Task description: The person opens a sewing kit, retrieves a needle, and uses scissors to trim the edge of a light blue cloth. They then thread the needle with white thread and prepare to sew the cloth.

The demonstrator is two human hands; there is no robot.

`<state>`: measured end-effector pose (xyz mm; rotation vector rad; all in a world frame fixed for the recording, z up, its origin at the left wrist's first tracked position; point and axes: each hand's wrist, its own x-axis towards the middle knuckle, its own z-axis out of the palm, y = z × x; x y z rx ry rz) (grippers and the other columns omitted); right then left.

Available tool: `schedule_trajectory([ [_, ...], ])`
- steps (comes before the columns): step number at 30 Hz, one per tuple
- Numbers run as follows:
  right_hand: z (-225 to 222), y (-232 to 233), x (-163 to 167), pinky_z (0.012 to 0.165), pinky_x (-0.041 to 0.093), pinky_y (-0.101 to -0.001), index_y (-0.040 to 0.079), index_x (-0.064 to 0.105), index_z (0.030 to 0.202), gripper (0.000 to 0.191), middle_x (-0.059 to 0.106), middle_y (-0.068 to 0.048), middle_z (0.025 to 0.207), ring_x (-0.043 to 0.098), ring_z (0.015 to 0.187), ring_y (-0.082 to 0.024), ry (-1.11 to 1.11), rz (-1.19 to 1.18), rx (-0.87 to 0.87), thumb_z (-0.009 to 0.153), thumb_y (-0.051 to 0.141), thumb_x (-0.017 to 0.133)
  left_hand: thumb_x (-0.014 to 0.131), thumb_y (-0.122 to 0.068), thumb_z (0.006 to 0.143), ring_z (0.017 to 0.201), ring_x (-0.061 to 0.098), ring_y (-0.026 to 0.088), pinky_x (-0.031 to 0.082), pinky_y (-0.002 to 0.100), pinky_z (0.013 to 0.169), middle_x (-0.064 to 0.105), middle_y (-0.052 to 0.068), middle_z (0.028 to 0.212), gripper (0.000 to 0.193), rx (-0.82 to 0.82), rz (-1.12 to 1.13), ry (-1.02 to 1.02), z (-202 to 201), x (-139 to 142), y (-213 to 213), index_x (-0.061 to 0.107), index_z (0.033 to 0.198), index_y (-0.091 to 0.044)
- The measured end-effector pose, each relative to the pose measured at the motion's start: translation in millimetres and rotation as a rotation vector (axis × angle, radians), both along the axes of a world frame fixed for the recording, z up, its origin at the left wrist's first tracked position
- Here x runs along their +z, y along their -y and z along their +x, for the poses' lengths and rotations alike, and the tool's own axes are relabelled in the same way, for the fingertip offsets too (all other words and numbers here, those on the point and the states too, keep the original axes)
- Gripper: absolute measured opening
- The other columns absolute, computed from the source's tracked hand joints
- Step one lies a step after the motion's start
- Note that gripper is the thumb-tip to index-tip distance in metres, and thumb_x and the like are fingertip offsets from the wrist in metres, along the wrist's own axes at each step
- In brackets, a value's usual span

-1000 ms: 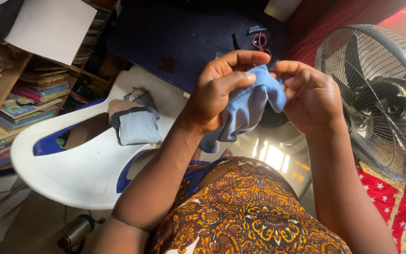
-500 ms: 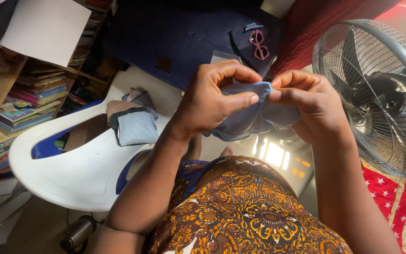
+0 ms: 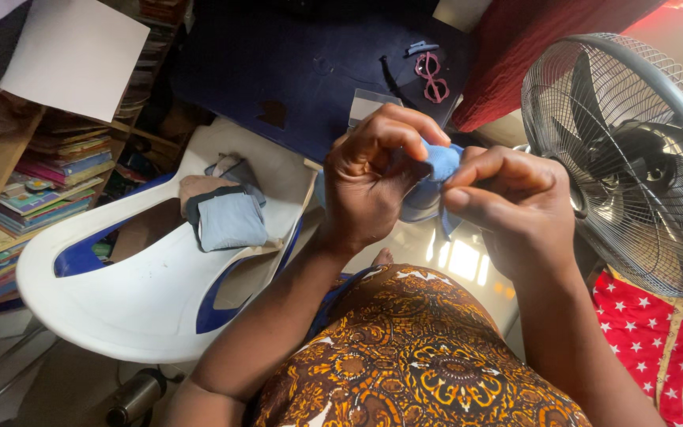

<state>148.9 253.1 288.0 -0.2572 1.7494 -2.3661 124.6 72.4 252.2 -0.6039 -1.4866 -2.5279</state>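
A small light-blue cloth (image 3: 439, 162) was being bunched between both hands, held in the air above the patterned lap (image 3: 413, 356). The left hand (image 3: 373, 186) was curled tightly around its bulk; the right hand (image 3: 507, 202) pinched its edge. Further folding would call for a fresh pinch.

Single view: a head-worn camera looks steeply down over the wearer's lap, at close range. The left hand (image 3: 373, 186) and right hand (image 3: 507, 198) sit just above frame centre, pinching a light blue cloth (image 3: 440, 162) between them. A white plastic chair (image 3: 120, 292) lies left of the left hand; a standing fan (image 3: 634, 158) lies right of the right hand. No second view overlaps
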Motion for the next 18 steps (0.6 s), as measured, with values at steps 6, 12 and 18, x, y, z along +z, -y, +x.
schedule_trajectory([
  [6, 3, 9, 20, 0.06, 0.053, -0.0281, -0.008, 0.068, 0.095, 0.01, 0.07, -0.012, 0.086, 0.065, 0.068, -0.016, 0.054, 0.048, -0.164, 0.087, -0.005, 0.073, 0.068, 0.007, 0.102, 0.104, 0.068, 0.014, 0.057, 0.028, 0.095, 0.067, 0.015, 0.114, 0.019, -0.151, 0.236, 0.042, 1, -15, -6, 0.053, 0.103, -0.004],
  [12, 7, 14, 43, 0.058, 0.037, -0.0235, -0.004, 0.074, 0.096, 0.013, 0.063, -0.004, 0.074, 0.053, 0.063, -0.007, -0.391, 0.74, -0.315, 0.085, 0.001, 0.078, 0.072, 0.005, 0.103, 0.102, 0.068, 0.015, 0.057, 0.027, 0.095, 0.067, 0.014, 0.112, 0.016, -0.145, 0.256, 0.074, 6, -15, -6, 0.058, 0.106, -0.003],
  [18, 7, 17, 58, 0.052, 0.034, -0.0224, 0.0, 0.074, 0.095, 0.012, 0.061, -0.002, 0.068, 0.052, 0.056, -0.006, -0.517, 0.877, -0.289, 0.085, 0.001, 0.08, 0.07, 0.005, 0.103, 0.105, 0.068, 0.014, 0.057, 0.026, 0.097, 0.067, 0.012, 0.113, 0.009, -0.1, 0.09, 0.041, 13, -2, 1, 0.068, 0.111, 0.0],
])
